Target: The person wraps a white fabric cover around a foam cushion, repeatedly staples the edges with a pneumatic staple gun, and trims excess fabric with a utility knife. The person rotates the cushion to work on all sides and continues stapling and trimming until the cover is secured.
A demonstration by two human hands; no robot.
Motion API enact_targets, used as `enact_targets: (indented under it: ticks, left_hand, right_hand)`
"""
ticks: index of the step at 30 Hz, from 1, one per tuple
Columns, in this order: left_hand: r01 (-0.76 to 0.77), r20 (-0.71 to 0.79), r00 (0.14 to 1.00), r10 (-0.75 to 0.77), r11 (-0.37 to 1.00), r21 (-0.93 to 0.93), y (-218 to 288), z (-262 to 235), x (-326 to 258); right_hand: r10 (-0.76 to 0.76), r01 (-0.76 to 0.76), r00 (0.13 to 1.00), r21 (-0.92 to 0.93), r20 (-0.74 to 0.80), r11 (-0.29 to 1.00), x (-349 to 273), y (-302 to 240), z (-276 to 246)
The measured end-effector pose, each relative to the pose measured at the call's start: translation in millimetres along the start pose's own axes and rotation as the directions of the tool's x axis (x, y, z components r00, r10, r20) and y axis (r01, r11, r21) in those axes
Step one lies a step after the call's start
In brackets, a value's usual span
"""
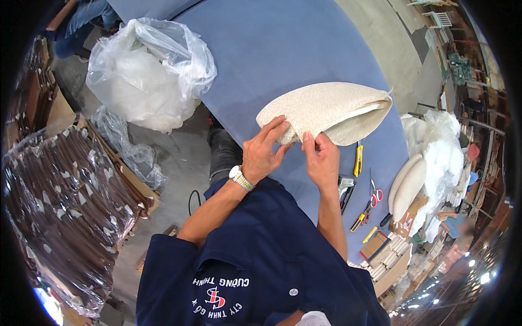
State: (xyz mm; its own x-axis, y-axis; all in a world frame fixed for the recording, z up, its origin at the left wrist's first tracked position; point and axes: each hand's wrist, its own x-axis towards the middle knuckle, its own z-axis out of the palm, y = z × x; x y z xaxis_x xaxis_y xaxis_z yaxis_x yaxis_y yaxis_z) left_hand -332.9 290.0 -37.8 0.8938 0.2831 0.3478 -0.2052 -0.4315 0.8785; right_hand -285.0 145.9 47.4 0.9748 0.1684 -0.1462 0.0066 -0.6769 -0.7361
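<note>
Pinching the near edge of a cream fabric cover [326, 108], both hands work over the blue table [283, 49]. Left hand [263, 152] lies mostly spread, fingers flat on the cloth with thumb tucked beneath; right hand [322, 160] closes thumb and fingertips on the hem. The cover sits raised off the table, its open mouth to the right. It looks light and limp, textured enough not to slip, best held by the hem. A yellow knife [358, 160] and red scissors [374, 196] lie nearby.
</note>
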Motion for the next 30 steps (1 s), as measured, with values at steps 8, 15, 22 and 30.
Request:
enact_targets:
  ticks: [8, 15, 22, 30]
  left_hand:
    - [0.087, 0.046, 0.995, -0.087, 0.996, 0.000, 7, -5, 15]
    - [0.127, 0.103, 0.986, -0.130, 0.991, 0.035, 0, -16, 33]
    - [0.124, 0.176, 0.979, -0.107, 0.989, -0.084, -19, -23, 43]
    - [0.157, 0.197, 0.972, -0.130, 0.979, -0.131, -24, -25, 46]
  right_hand:
    - [-0.087, 0.087, 0.995, -0.009, -0.041, 0.996, 10, 0, 6]
    - [-0.048, 0.046, 0.999, 0.299, -0.001, 0.953, 32, 7, 29]
    - [-0.186, 0.192, 0.981, 0.456, -0.057, 0.869, 46, 25, 55]
    - [-0.203, 0.219, 0.975, 0.516, -0.088, 0.828, 52, 34, 72]
